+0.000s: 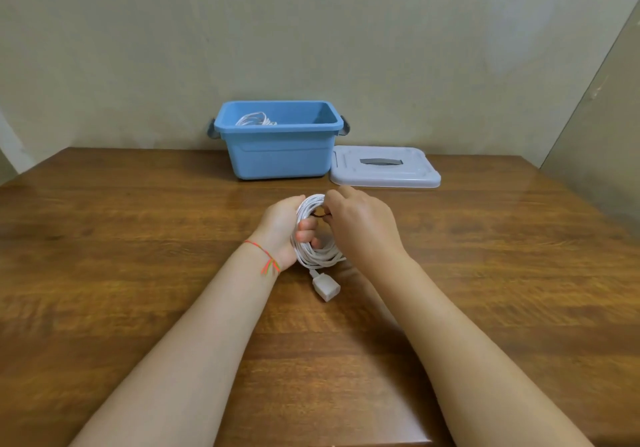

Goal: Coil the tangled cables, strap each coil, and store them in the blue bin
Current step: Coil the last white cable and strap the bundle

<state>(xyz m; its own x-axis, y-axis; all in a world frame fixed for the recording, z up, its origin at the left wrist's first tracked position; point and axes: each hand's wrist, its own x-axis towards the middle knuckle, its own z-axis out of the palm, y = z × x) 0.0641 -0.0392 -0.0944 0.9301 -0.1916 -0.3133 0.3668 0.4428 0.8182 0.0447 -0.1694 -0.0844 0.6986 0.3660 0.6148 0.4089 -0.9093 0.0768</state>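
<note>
1. Curling through the middle of the white cable coil (317,238), the fingers (306,230) of the left hand (280,228) gripped the bundle from its left side, with the fingertips showing inside the loop and the thumb over the top of the strands.
2. The right hand (360,221) sat just right of the coil's upper part, its fingertips bent inward and pinching a thin dark strap (318,216) against the strands; how far the strap went round the bundle could not be told.
3. The coil stood roughly upright between the two hands, its lower loops close to the wooden table (138,238), whether touching it could not be told.
4. A white rectangular socket end (325,289) hung from the bottom of the coil on a short length of cable and lay on the table, just toward the person.
5. A red-and-orange thread bracelet (265,256) circled the left wrist, its loose ends trailing down.
6. Both bare forearms reached in from the near edge of the table and met at the coil.
7. Well beyond the hands, the blue bin (277,152) stood open at the back of the table, against the pale wall (311,31), with grey latches on both ends.
8. Inside the bin, toward its left side, another white cable coil (254,119) showed above the rim.
9. The bin's pale grey lid (384,169) lay flat on the table just right of the bin, its dark handle recess facing up.
</note>
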